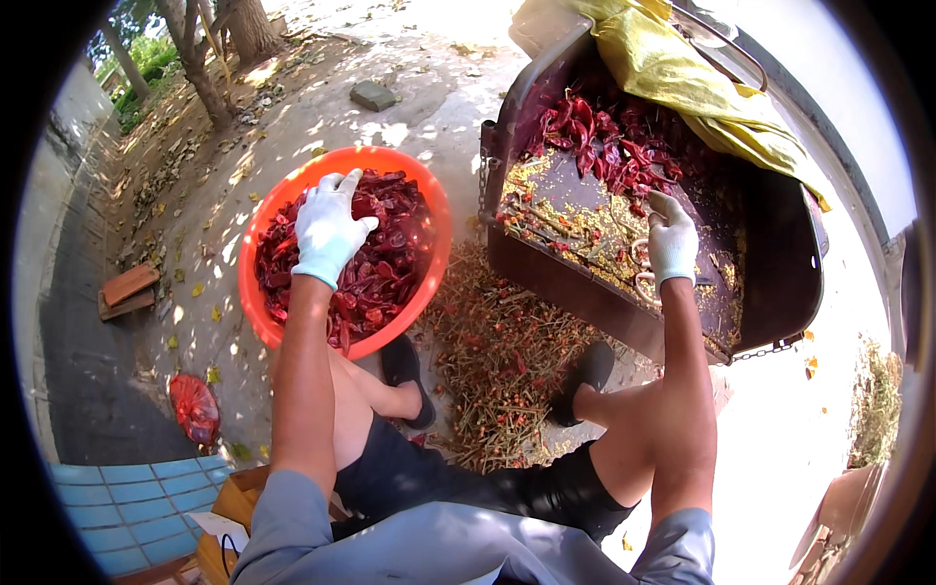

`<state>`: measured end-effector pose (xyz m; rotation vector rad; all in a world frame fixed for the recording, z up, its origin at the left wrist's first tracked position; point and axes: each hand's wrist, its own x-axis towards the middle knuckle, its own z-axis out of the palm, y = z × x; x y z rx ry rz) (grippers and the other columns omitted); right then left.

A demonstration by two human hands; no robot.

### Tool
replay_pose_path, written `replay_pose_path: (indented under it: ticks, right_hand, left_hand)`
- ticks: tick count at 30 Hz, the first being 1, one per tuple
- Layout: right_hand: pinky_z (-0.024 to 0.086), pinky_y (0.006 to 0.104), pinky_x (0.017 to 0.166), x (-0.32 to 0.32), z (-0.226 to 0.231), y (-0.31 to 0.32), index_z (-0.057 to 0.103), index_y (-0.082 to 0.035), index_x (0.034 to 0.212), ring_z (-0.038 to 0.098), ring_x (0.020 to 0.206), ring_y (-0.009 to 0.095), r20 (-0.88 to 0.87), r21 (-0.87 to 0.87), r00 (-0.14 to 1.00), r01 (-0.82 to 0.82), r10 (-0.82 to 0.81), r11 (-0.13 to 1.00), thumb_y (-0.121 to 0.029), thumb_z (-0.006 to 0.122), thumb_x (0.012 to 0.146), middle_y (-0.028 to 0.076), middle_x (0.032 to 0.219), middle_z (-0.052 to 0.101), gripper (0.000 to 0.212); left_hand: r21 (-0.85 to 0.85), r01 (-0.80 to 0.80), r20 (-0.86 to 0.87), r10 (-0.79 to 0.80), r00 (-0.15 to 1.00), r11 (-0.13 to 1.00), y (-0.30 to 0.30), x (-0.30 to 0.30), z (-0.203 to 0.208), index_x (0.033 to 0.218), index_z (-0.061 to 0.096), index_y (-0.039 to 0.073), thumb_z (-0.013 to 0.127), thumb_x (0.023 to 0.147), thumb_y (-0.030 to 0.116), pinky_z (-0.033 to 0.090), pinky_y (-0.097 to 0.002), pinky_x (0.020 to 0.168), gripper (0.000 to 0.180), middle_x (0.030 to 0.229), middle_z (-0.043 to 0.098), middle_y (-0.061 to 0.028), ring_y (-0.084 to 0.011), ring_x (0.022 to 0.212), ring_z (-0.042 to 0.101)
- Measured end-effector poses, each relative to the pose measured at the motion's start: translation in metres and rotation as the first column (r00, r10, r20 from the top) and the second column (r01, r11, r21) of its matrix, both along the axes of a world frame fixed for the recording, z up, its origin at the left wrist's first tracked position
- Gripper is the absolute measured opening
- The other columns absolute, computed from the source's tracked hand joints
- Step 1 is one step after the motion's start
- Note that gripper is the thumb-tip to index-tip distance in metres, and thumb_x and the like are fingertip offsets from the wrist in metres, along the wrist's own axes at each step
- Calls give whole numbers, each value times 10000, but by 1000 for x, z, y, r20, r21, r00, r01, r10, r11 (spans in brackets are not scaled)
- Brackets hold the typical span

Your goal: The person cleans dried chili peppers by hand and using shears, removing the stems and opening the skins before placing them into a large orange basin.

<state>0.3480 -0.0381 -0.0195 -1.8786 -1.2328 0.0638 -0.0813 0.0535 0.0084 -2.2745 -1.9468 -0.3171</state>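
My left hand, in a white glove, rests on dried red chili peppers heaped in an orange plastic basin. Its fingers are spread over the peppers, with none visibly gripped. Over a dark metal bin at the right is my right hand, also gloved. Its thumb and forefinger stand apart, loosely bent, and nothing shows between them. Beside that hand lie pale loops that look like scissor handles. More dried red chili peppers lie at the bin's far end; yellow seeds and stems cover its near part.
A yellow woven sack drapes over the bin's far edge. Stems and scraps are piled between my feet. To the left are bricks, a red bag and a blue tiled surface. A grey stone lies beyond the basin.
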Motion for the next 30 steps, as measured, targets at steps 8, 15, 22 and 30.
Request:
replay_pose_path:
  ticks: [8,15,22,30]
  right_hand:
    - [541,431,853,44,-34,37,669,-253,1246,682,967,339,312,-263,950,100,-13,960,-150,551,949,118,1106,706,336]
    - [547,429,829,27,-54,49,748,-200,1093,694,914,343,429,-328,903,163,-8,930,-208,593,911,106,1016,728,239]
    - [584,263,696,-6,-12,31,731,-9,1104,690,784,120,-479,20,873,-92,91,996,-35,656,918,83,960,744,202]
    - [618,291,813,-114,28,-23,616,86,1230,702,881,194,-795,119,516,-383,319,916,0,520,990,156,1100,676,272]
  left_hand:
    - [107,148,427,-180,886,983,2,-20,-30,1186,688,89,728,857,227,516,-346,916,358,1207,671,-113,-266,1079,651]
    - [140,420,354,-441,825,897,-28,51,-21,1066,730,103,707,843,222,516,-387,931,255,1089,703,-88,-278,1057,648]
    - [235,543,627,-553,549,806,-53,96,-11,1020,745,76,727,851,126,553,-325,753,177,937,724,-96,-252,846,702]
    - [156,579,850,-407,333,800,-70,129,-9,1125,706,35,775,836,143,557,-274,682,317,915,718,-115,-137,771,705]
